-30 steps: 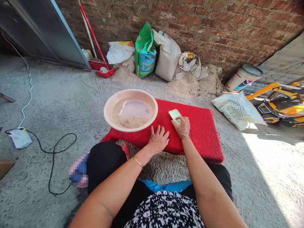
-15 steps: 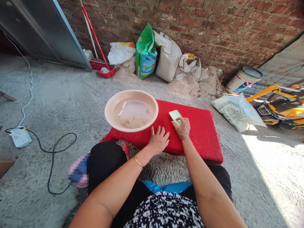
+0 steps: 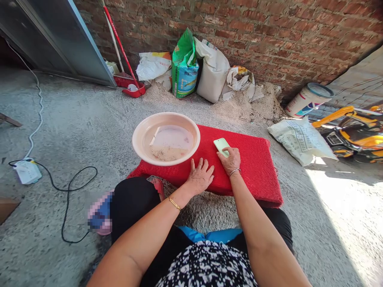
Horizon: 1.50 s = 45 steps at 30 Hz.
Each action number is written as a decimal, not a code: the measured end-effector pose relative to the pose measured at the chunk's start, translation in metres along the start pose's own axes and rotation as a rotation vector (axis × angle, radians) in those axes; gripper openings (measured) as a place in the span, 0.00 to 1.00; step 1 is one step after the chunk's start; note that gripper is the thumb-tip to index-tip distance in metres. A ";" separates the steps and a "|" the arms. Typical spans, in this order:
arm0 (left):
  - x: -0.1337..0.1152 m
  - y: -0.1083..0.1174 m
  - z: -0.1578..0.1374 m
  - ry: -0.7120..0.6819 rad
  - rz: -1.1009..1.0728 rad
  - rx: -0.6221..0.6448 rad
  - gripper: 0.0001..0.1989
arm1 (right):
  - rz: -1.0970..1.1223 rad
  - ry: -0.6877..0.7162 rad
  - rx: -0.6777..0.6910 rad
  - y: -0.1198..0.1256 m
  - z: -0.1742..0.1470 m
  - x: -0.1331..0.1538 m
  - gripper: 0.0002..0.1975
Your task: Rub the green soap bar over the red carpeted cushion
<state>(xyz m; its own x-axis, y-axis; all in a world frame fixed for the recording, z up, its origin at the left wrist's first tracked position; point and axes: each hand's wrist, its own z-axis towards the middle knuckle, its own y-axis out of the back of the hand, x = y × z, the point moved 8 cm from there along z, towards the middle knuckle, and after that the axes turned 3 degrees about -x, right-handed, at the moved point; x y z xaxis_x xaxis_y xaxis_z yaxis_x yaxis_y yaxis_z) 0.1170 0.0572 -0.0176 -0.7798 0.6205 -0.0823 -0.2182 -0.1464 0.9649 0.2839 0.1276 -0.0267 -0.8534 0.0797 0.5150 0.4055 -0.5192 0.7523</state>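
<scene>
A light green phone (image 3: 220, 146) lies flat on the red cloth (image 3: 254, 167) that covers a low bench. My right hand (image 3: 231, 159) is closed on its near end, thumb and fingers around the edges, a bracelet at the wrist. Flat on the cloth's front edge rests my left hand (image 3: 200, 175), fingers spread and nothing in it. Just beyond that hand stands a pale pink basin (image 3: 136, 143) on the left end of the bench. It holds cloudy water with grainy bits and a light strip along one side.
Against the brick wall lean a green sack (image 3: 184, 65) and a white sack (image 3: 212, 75), with spilled grain (image 3: 236, 107) around them. A red dustpan (image 3: 134, 91), a bucket (image 3: 309, 99) and a yellow toy vehicle (image 3: 350, 131) stand farther off. A power strip (image 3: 27, 171) with cords lies left.
Both hands, the phone and the basin keep their places on the bench. Only the camera view has shifted very slightly.
</scene>
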 end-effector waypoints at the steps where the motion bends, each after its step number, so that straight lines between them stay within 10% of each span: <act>1: 0.000 0.000 0.000 0.001 -0.001 -0.001 0.22 | 0.002 0.003 -0.001 0.000 0.000 0.000 0.18; 45: 0.000 -0.002 0.000 0.003 -0.001 0.009 0.22 | 0.018 0.008 -0.004 0.001 -0.001 0.000 0.18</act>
<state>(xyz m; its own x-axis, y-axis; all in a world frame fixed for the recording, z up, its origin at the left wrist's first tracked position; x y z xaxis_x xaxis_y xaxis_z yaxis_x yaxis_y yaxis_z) 0.1175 0.0571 -0.0192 -0.7815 0.6181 -0.0843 -0.2140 -0.1387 0.9669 0.2841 0.1266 -0.0267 -0.8486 0.0634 0.5253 0.4196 -0.5241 0.7411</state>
